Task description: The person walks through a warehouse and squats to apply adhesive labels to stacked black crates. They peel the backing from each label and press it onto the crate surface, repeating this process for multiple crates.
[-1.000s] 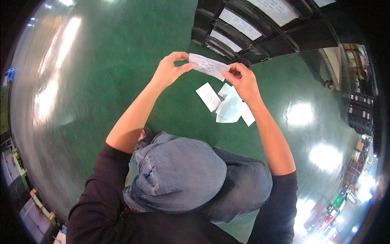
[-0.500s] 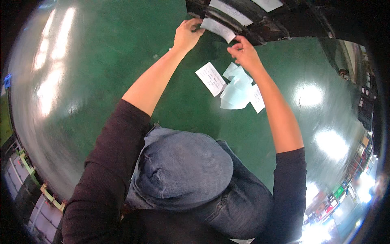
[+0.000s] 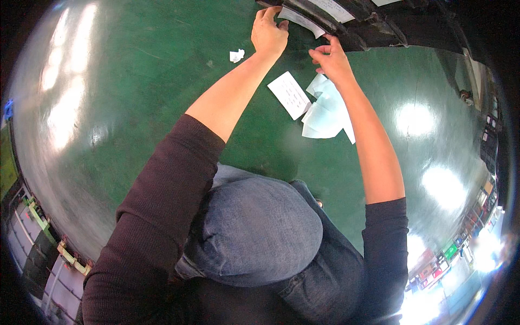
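A white paper label [image 3: 302, 21] lies against the front of a dark rack [image 3: 374, 21] at the top of the view. My left hand [image 3: 268, 33] presses the label's left end with its fingers. Just to the right of the label's other end, my right hand [image 3: 331, 58] hovers with fingers pinched together, holding nothing that I can see. On the green floor [image 3: 135, 108] below my hands lie a white printed card [image 3: 291, 95] and several pale blue backing sheets [image 3: 325, 111].
A small crumpled white scrap [image 3: 236, 55] lies on the floor left of my left hand. The rack carries other white labels [image 3: 333, 8]. My bent knees in blue jeans [image 3: 260, 227] fill the lower middle. Shelving shows along the left and right rims.
Both hands have carried the label from mid-air up to the rack front. The left hand now presses it there, and the right hand has let go of it.
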